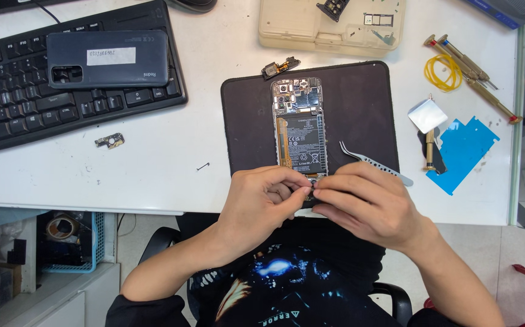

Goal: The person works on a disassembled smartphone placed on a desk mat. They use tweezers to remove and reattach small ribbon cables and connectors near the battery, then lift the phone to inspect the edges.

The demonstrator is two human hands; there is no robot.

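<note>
1. Head view: opened phone [299, 125] lying back-off on dark mat [359, 103], near edge of white surface [153, 163], bottom end toward the body for easy reach.
2. Left hand [262, 203] and right hand [368, 203] meeting at the phone's lower edge, fingertips pinched on a small part there; exact grip hidden.
3. Tweezers [374, 162] tucked under right fingers, kept ready.
4. Removed back cover [108, 59] parked on keyboard [26, 103]; screwdrivers [471, 72] off to the right.

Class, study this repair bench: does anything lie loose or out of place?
Yes. A tiny dark screw and a small circuit part lie loose on the white table, off the black mat, away from both hands.
</note>
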